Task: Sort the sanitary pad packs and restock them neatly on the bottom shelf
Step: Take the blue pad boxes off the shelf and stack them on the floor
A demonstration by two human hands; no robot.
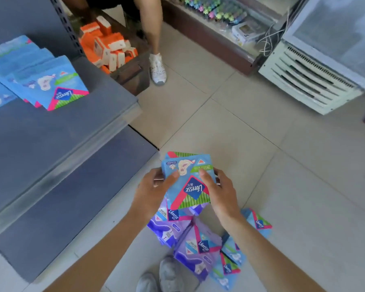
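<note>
**Blue packs clamped in both grips above floor pile**

Held blue packs [188,182]: a small stack, at least 2 edges seen, raised above the tiled floor [261,154] with the printed face turned to the camera. Left grip [154,190] is closed on the stack's left edge, thumb laid on the front face, fingers wrapped behind. Right grip [219,190] is closed on the right edge the same way.

Floor pile [198,247] lies directly below the grips. Purple packs [169,228] and loose blue packs [258,222] are mixed and overlapped in it.

Shelved blue packs [51,83] are laid flat in an overlapping row on the upper grey shelf [82,123], at left. Bottom shelf [72,197] is seen below it, beside the left forearm.

Grey shoes [167,272] are seen just beside the pile. Farther back: orange packs [108,47] in a box, another person's leg [154,34] just beside them, and a white chiller [308,79] at right.
</note>
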